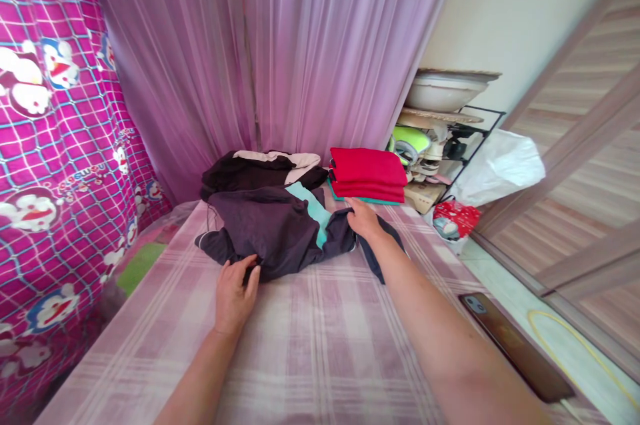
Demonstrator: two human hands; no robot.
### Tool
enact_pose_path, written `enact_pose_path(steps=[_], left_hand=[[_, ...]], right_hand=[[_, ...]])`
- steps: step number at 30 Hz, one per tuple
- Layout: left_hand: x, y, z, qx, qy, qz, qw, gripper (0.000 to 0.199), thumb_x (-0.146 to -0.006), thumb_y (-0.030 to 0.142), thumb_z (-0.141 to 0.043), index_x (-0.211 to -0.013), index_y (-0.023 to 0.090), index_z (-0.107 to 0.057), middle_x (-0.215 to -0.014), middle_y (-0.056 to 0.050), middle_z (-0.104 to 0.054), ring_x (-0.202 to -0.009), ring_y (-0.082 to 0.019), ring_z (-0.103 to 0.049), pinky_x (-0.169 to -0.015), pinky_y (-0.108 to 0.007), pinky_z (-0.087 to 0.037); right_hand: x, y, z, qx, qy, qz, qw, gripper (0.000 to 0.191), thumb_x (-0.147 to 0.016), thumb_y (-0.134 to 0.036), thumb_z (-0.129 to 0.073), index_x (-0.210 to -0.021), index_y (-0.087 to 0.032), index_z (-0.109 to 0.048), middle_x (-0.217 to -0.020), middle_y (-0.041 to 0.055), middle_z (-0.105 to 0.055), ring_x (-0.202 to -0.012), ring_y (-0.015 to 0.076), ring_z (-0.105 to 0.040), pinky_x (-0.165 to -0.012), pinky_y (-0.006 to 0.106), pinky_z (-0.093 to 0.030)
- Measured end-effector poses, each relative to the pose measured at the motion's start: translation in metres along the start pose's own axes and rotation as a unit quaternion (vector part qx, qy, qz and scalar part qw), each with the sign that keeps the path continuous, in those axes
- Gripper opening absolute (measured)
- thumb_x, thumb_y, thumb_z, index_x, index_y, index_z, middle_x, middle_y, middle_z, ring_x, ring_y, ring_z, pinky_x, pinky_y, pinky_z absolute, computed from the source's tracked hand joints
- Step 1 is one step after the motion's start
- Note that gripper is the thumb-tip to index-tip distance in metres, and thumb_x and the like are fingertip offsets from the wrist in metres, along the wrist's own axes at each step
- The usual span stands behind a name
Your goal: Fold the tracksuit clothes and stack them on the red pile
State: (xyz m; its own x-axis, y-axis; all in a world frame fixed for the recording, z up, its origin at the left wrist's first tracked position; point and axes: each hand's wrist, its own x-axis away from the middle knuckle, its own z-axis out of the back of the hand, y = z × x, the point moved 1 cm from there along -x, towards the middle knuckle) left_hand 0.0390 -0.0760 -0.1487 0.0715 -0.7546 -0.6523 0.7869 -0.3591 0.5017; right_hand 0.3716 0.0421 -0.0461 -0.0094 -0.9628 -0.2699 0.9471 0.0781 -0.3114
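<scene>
A dark grey-purple top [265, 221] with a teal stripe lies crumpled across the plaid cloth, one sleeve trailing at its right. My left hand [236, 293] pinches the near edge of this top between thumb and fingers. Farther out, my right hand [364, 219] grips the top's right part, just past the teal stripe, with the fingertips partly hidden. Behind it lies a dark garment [240, 171] with white parts. A folded red stack of clothes [369, 175], with a green layer under it, sits beyond my right hand.
The plaid cloth [295, 351] covers the surface. A phone [515, 345] with a cable lies at its right edge. Purple curtains [300, 45] hang behind, and a patterned pink curtain [60, 165] at left. A rack with a basin [445, 91] and bags stands at right.
</scene>
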Motion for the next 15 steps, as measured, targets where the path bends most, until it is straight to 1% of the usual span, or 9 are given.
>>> enact_pose_path(steps=[1,3,5,6,7,9,11,12,15], left_hand=[[-0.001,0.0,0.001,0.001,0.013,-0.004,1.0,0.032,-0.094,0.044,-0.047,-0.108,0.024,-0.067,-0.096,-0.006,-0.075,-0.092,-0.022,-0.069,-0.105,-0.046,-0.043],[-0.003,0.0,0.004,0.003,0.034,-0.005,0.999,0.031,-0.094,0.043,-0.048,-0.107,0.023,-0.067,-0.098,-0.007,-0.074,-0.094,-0.023,-0.067,-0.104,-0.046,-0.044],[-0.005,0.0,0.006,0.004,0.048,0.002,0.999,0.029,-0.094,0.042,-0.048,-0.108,0.023,-0.066,-0.1,-0.008,-0.073,-0.097,-0.024,-0.066,-0.103,-0.046,-0.045],[-0.005,0.0,0.007,0.004,0.053,0.006,0.999,0.029,-0.094,0.041,-0.048,-0.108,0.023,-0.066,-0.102,-0.008,-0.072,-0.098,-0.024,-0.066,-0.103,-0.047,-0.045],[-0.006,0.0,0.007,0.005,0.057,0.01,0.998,0.029,-0.094,0.041,-0.048,-0.109,0.023,-0.066,-0.103,-0.008,-0.072,-0.1,-0.024,-0.065,-0.103,-0.047,-0.045],[-0.007,0.0,0.007,0.01,0.063,0.012,0.998,0.029,-0.094,0.039,-0.048,-0.112,0.023,-0.064,-0.107,-0.009,-0.07,-0.104,-0.024,-0.064,-0.101,-0.046,-0.046],[-0.008,0.0,0.008,0.013,0.071,0.007,0.997,0.03,-0.094,0.038,-0.049,-0.114,0.022,-0.063,-0.113,-0.011,-0.068,-0.109,-0.025,-0.062,-0.101,-0.046,-0.047],[-0.008,0.001,0.008,0.013,0.076,0.004,0.997,0.03,-0.094,0.037,-0.049,-0.116,0.022,-0.062,-0.116,-0.011,-0.067,-0.111,-0.025,-0.061,-0.102,-0.046,-0.046],[-0.008,0.001,0.01,0.005,0.091,0.0,0.996,0.032,-0.094,0.037,-0.049,-0.12,0.022,-0.06,-0.125,-0.013,-0.063,-0.118,-0.026,-0.058,-0.105,-0.048,-0.044]], right_hand=[[-0.005,-0.009,-0.009,-0.015,-0.017,-0.015,1.0,0.052,-0.09,-0.014,-0.042,-0.141,-0.015,-0.053,-0.144,0.0094,-0.056,-0.133,0.0202,-0.049,-0.112,0.032,-0.035],[-0.012,-0.025,-0.025,-0.036,-0.047,-0.06,0.996,0.051,-0.095,-0.029,-0.043,-0.143,-0.011,-0.049,-0.145,0.0147,-0.054,-0.134,0.0244,-0.049,-0.111,0.036,-0.037],[-0.014,-0.038,-0.038,-0.041,-0.074,-0.095,0.992,0.06,-0.094,-0.048,-0.048,-0.142,-0.013,-0.05,-0.14,0.0176,-0.058,-0.131,0.0299,-0.052,-0.109,0.042,-0.039],[-0.015,-0.044,-0.043,-0.041,-0.087,-0.102,0.99,0.062,-0.091,-0.053,-0.052,-0.141,-0.015,-0.051,-0.138,0.0169,-0.06,-0.129,0.0319,-0.054,-0.108,0.045,-0.039],[-0.015,-0.049,-0.048,-0.042,-0.1,-0.102,0.989,0.062,-0.088,-0.053,-0.058,-0.139,-0.018,-0.053,-0.135,0.0151,-0.062,-0.128,0.0327,-0.055,-0.107,0.047,-0.039],[-0.016,-0.055,-0.055,-0.053,-0.125,-0.095,0.986,0.054,-0.085,-0.041,-0.065,-0.135,-0.023,-0.058,-0.13,0.0101,-0.067,-0.125,0.0315,-0.057,-0.105,0.047,-0.041],[-0.015,-0.059,-0.061,-0.067,-0.141,-0.09,0.984,0.045,-0.083,-0.029,-0.065,-0.128,-0.026,-0.064,-0.124,0.0063,-0.07,-0.121,0.0294,-0.06,-0.102,0.045,-0.044],[-0.013,-0.06,-0.063,-0.074,-0.147,-0.086,0.983,0.041,-0.083,-0.026,-0.064,-0.124,-0.026,-0.067,-0.122,0.0052,-0.071,-0.119,0.0285,-0.062,-0.1,0.043,-0.046],[-0.002,-0.062,-0.066,-0.111,-0.169,-0.049,0.978,0.036,-0.085,-0.022,-0.06,-0.119,-0.028,-0.071,-0.122,0.0002,-0.072,-0.115,0.0224,-0.065,-0.097,0.035,-0.049]])
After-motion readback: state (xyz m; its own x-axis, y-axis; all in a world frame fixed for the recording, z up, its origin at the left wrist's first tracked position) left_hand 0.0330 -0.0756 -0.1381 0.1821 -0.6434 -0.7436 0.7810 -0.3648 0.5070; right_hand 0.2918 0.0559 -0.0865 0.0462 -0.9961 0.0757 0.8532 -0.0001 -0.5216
